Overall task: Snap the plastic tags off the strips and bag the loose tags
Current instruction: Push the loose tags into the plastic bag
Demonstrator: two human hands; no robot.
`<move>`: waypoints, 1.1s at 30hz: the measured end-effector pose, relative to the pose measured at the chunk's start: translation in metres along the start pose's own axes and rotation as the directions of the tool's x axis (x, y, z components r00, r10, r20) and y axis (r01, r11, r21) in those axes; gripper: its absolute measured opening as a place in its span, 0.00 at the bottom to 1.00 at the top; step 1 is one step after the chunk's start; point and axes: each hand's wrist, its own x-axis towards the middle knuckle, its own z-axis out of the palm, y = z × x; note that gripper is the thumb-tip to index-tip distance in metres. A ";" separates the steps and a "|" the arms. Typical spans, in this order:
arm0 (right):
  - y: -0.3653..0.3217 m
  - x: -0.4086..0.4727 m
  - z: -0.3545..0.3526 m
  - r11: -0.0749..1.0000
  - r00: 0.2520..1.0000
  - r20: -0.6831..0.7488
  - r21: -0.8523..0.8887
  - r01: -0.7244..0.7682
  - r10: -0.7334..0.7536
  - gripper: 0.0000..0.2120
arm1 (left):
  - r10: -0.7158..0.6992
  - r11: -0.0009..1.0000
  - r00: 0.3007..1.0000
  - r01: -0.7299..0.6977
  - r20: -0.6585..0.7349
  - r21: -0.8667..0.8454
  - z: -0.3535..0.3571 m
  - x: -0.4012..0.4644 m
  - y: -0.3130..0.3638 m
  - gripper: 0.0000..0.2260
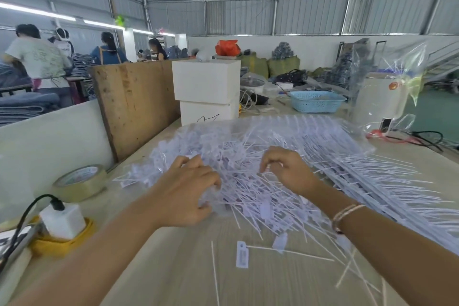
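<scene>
Both hands are down in a big heap of loose white tags (248, 181) spread over the middle of the wooden table (173, 268). Left hand (186, 194) sits palm down at the near-left edge of the heap, fingers (213, 179) curled and dug in, gripping a clump of tags. Right hand (285, 171) is on top of the heap, fingers bent down into it, probably pinching a few tags, though blur hides the tips. Beaded bracelet (346, 216) on the right wrist. Uncut strips (372, 171) lie stacked just right of the heap, thin tails fanning toward the near-right edge. One single tag (242, 254) lies apart on bare table near the camera. Clear plastic bag (387, 87) stands up at far right, well away from the hands. Tape roll (79, 182) at left, white plug block (63, 221) on a yellow base nearer. Blue basket (316, 100) and white boxes (207, 89) behind.
</scene>
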 end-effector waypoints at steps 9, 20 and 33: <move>0.042 -0.061 0.012 0.700 0.932 0.243 -0.714 -0.016 0.269 0.45 | -0.111 0.965 0.971 0.054 -0.212 -0.257 -0.006 0.014 0.007 0.17; 0.023 0.002 0.017 0.709 0.954 0.150 -0.700 -0.083 0.260 0.25 | -0.189 0.959 0.929 0.106 0.318 0.263 -0.009 0.010 0.016 0.24; -0.004 0.043 0.013 0.897 0.948 0.177 -0.405 -0.177 0.266 0.14 | 0.120 0.913 0.957 -0.210 0.264 0.350 -0.002 0.024 0.073 0.04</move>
